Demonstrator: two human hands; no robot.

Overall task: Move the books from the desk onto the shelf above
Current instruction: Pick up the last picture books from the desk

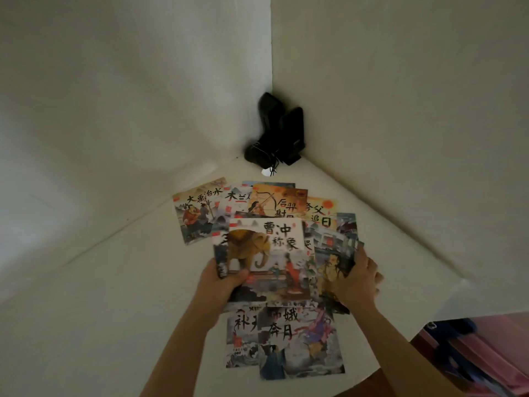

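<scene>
**Gathering the spread of books before the lift**

Nearest me, two thin picture books lie flat and overlapping at the desk's front edge: the moon-flight book [300, 342] on top, with another book [242, 336] half under its left side. Neither is in my grasp.

Just beyond them, my left hand [220, 285] grips the lower left corner of the elephant book [269, 259], thumb on the cover and fingers curled beneath, with at least one more book pinched under it. My right hand [359, 277] curls round the right edge of the bearded-figure book [333, 270], which overlaps the same bundle. Both hands are closed on books; I judge I am squaring a small stack.

To do this well I would press both hands inward until the edges line up, keep the thumbs on top so the slick covers do not fan out, and lift only once the bundle feels like a single block.

Farther back, more books fan across the white desk [100, 310]: the flood book [197, 213] at left, the archer book [276, 200] in the middle, the sun-chaser book [320, 213] at right. Dark objects [276, 133] sit in the far corner. The shelf is out of view.
</scene>
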